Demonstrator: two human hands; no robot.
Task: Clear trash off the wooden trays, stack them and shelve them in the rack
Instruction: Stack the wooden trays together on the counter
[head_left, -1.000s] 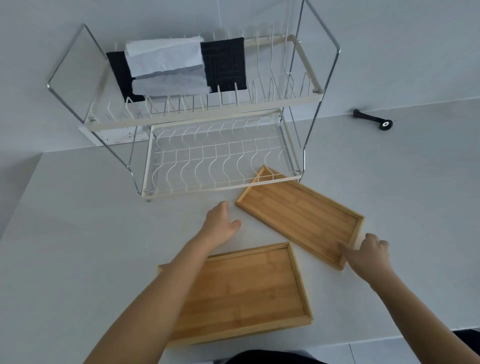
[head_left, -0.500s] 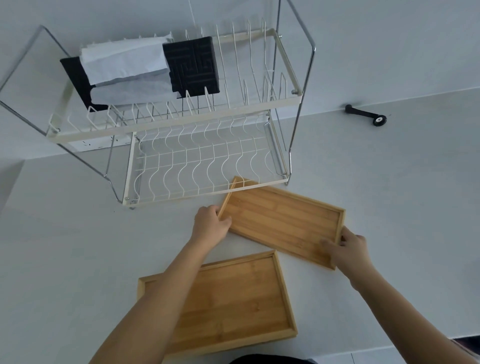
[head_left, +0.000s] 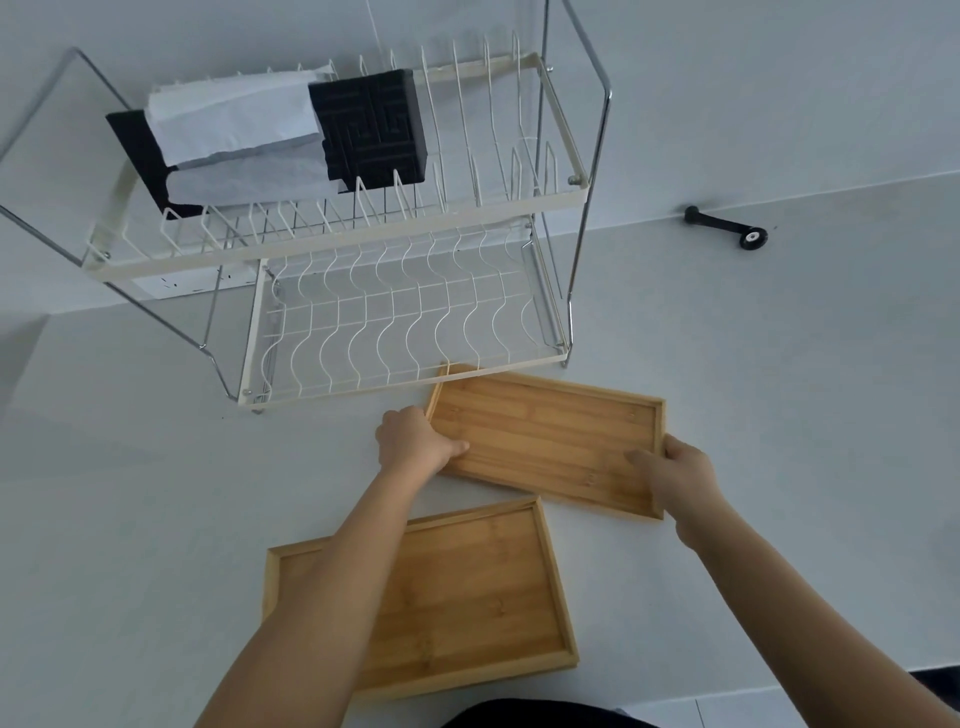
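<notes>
Two trays lie on the white counter (head_left: 779, 389). My left hand (head_left: 415, 441) grips the far tray (head_left: 545, 431) at its left end, thumb over the rim on the inside; my right hand (head_left: 680, 473) holds the right end the same way. That tray's far left corner sits just at the front edge of the rack (head_left: 332, 244), whose lower shelf is bare wire. The near tray (head_left: 467, 597) lies apart under my left forearm. Folded cloths (head_left: 234, 135) and a black block (head_left: 371, 130) sit on the upper shelf.

Head-worn view, forward and down
</notes>
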